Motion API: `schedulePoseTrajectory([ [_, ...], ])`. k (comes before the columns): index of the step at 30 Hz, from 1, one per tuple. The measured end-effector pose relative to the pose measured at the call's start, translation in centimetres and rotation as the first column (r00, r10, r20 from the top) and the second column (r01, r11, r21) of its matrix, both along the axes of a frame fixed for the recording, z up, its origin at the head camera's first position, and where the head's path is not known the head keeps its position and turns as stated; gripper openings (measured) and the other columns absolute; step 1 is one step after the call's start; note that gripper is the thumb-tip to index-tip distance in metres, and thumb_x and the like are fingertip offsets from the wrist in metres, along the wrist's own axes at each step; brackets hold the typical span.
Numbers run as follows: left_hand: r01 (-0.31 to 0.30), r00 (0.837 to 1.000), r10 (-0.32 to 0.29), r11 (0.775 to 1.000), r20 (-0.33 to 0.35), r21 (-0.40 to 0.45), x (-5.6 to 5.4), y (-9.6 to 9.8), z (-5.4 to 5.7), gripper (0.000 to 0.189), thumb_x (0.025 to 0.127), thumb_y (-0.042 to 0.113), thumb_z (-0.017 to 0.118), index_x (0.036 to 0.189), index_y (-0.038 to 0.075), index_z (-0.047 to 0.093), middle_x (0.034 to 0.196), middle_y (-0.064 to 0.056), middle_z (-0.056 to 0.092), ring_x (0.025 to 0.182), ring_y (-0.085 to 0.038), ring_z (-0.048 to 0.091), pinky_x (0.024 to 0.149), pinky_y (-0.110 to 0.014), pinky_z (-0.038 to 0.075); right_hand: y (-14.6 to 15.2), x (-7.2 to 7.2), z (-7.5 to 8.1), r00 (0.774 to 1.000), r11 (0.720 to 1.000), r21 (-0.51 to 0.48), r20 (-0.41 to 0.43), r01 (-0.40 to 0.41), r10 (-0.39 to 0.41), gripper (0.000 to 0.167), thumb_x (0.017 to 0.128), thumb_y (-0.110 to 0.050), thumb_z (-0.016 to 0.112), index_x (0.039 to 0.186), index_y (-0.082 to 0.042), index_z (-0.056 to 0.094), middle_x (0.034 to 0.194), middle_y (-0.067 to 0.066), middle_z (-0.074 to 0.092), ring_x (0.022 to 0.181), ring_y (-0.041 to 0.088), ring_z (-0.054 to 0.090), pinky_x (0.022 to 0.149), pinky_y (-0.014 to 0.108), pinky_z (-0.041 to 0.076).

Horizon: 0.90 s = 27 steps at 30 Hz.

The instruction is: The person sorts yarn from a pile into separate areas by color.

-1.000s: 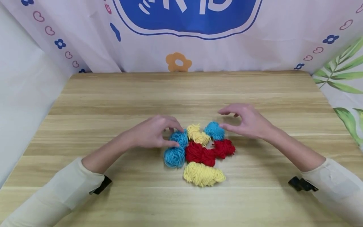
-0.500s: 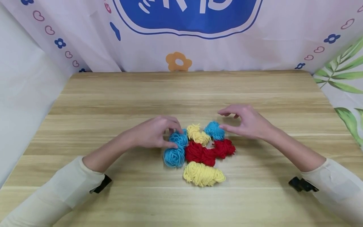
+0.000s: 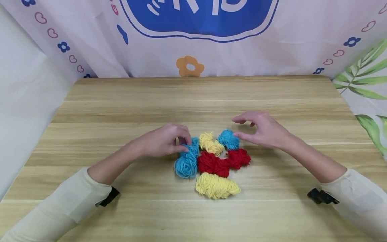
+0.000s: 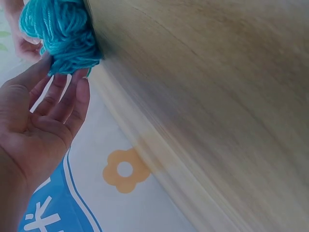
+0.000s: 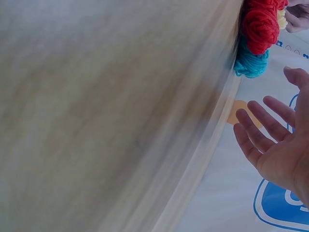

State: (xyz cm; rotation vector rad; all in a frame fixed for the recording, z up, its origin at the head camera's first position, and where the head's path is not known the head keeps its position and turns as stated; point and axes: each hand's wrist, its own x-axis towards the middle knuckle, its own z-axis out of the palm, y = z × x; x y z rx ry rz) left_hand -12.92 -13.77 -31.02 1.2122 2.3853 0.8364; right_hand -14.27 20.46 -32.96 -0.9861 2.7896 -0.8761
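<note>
At the left of the yarn cluster, my left hand [image 3: 163, 140] pinches the end of a blue yarn bundle [image 3: 193, 147] between thumb and fingers; the left wrist view shows the fingertips at the looped blue strands [image 4: 72, 46]. Just in front of it lies a second blue yarn ball [image 3: 185, 167]. My right hand [image 3: 266, 130] hovers at the cluster's far right with spread, relaxed fingers. Its thumb tip comes right at the edge of another blue yarn bundle [image 3: 228, 139], and the right wrist view shows an open palm [image 5: 285, 150] holding nothing.
Between the hands are a small yellow yarn bundle [image 3: 210, 144], a red one [image 3: 213, 164] and another red one [image 3: 239, 158]. A larger yellow bundle [image 3: 217, 186] lies nearest the front. All rest on a wooden table [image 3: 121, 208] backed by a printed curtain [image 3: 242, 57].
My left thumb and fingers have drawn closer together on the blue bundle, and its near end has shifted or lifted slightly. The right hand stays almost still.
</note>
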Motion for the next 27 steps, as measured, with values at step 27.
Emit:
schedulePoseTrajectory([
  [27, -0.080, 0.997, 0.079, 0.996, 0.026, 0.039, 0.1, -1.3, 0.3, 0.006, 0.100, 0.000, 0.066, 0.098, 0.004, 0.070, 0.099, -0.003, 0.071, 0.097, -0.019, 0.068, 0.085, -0.035, 0.059, -0.4, 0.4, -0.2, 0.998, 0.997, -0.029, -0.016, -0.065, 0.064, 0.046, 0.088, -0.027, 0.084, 0.124, -0.002, 0.072, 0.120, 0.010, 0.074, 0.106, 0.026, 0.069, 0.083, 0.044, 0.059],
])
